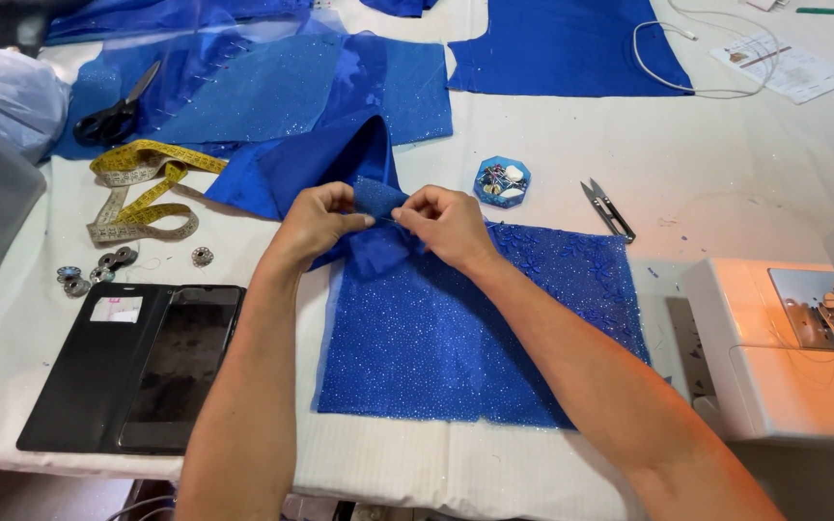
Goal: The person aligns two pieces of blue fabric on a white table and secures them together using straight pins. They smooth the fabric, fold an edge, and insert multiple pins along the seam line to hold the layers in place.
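Your left hand (pixel 316 220) and right hand (pixel 448 227) meet over the far edge of the sparkly blue fabric (pixel 475 338), both pinched narrow on a small folded flap (pixel 375 200) of it. The flap sits right between your fingertips, equally close to both hands, its fold running left to right. A pin may be in the right fingers; too small to tell. The cloth lies flat on a white table (pixel 726 183), with a pin box (pixel 502 180) and snips (pixel 608 208) far right, a phone (pixel 180 367) near left, and a sewing machine (pixel 784 347) at right.
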